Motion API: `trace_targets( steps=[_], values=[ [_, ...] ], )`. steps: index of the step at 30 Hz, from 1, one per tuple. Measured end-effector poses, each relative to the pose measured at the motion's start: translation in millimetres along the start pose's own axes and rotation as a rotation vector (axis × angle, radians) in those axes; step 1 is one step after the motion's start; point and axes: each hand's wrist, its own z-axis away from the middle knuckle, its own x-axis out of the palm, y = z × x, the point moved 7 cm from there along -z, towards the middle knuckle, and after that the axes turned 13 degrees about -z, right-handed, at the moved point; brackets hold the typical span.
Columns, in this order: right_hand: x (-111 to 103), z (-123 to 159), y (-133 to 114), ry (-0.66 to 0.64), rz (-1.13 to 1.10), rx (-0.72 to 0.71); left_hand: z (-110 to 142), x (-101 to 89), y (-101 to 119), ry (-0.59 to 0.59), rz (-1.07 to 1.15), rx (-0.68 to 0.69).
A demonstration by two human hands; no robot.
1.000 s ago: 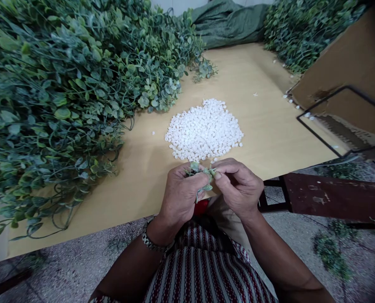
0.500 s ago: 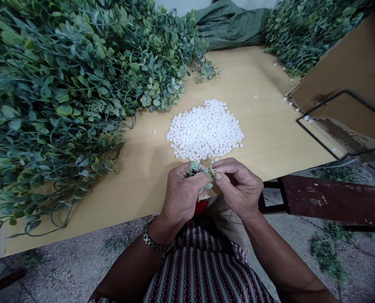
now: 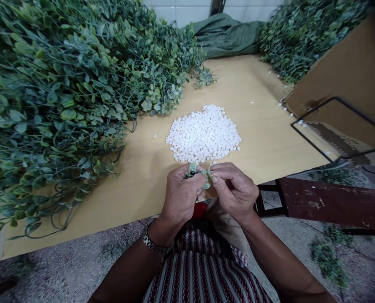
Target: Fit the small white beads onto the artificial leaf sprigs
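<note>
Green leaves of a small sprig [image 3: 206, 184] are gripped in my left hand [image 3: 183, 191], while my right hand [image 3: 236, 187] pinches its tip, just beside the white bead pile [image 3: 203, 134] on the bench [image 3: 137, 181].

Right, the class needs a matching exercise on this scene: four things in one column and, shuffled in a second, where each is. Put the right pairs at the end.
Column 1
1. metal wristband
2. small white pieces
3. dark red bench
4. small leafy sprig

Column 2
A. heaped on the table
B. held between the left hand and the right hand
C. around the left wrist
D. past the near edge of the table, on the right

Right pairs: 1-C, 2-A, 3-D, 4-B
</note>
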Motion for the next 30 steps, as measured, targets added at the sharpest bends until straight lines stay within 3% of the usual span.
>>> trace_targets(
  steps=[5,12,21,30],
  values=[
    [1.3,-1.1,-3.8,-0.003,-0.001,-0.033,0.0,-0.5,2.3,-0.006,-0.024,0.019],
    [-6.8,-1.1,6.6,0.033,-0.07,0.171,3.7,0.0,3.9,-0.006,-0.106,0.025],
    [-21.3,-6.7,-5.8,0.003,-0.016,0.047,5.4,19.1,2.5,-0.146,-0.088,-0.086],
    [-20.7,-19.7,-10.6,-0.056,-0.01,-0.041,-0.1,21.6,6.0,-0.17,-0.141,-0.097]
  ],
)
